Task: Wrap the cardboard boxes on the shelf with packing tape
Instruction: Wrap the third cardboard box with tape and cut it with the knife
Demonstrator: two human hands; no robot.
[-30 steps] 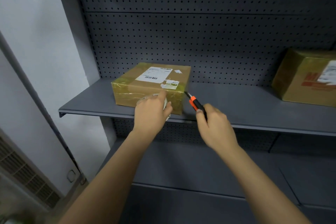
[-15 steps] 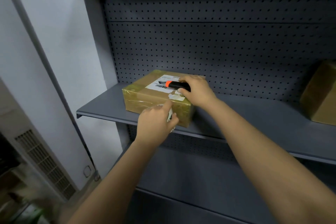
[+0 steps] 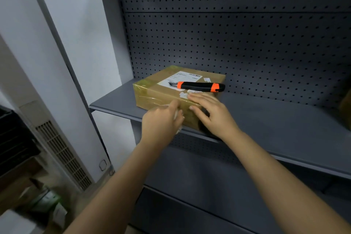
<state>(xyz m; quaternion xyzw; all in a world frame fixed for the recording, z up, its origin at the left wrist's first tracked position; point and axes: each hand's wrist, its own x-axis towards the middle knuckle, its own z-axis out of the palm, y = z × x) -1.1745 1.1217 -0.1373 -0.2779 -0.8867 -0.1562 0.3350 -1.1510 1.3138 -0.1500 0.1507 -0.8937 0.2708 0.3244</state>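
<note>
Gray shelf (image 3: 266,119) has one box (image 3: 161,91) under two hands, with one knife (image 3: 199,86) just beyond them. Left hand (image 3: 159,123) grips one tape roll (image 3: 178,118); right hand (image 3: 212,112) lies flat.

knife put down, right hand back on the box edge

1 second ago the right hand (image 3: 210,114) gripped the utility knife (image 3: 199,86) just off the near right corner of the cardboard box (image 3: 157,91); 0.5 seconds ago it was laying it on the top. now the knife lies free there, blade end to the left over the label, and the hand has come back to the near right edge, fingers straight and flat on it. the view has swung left.
</note>
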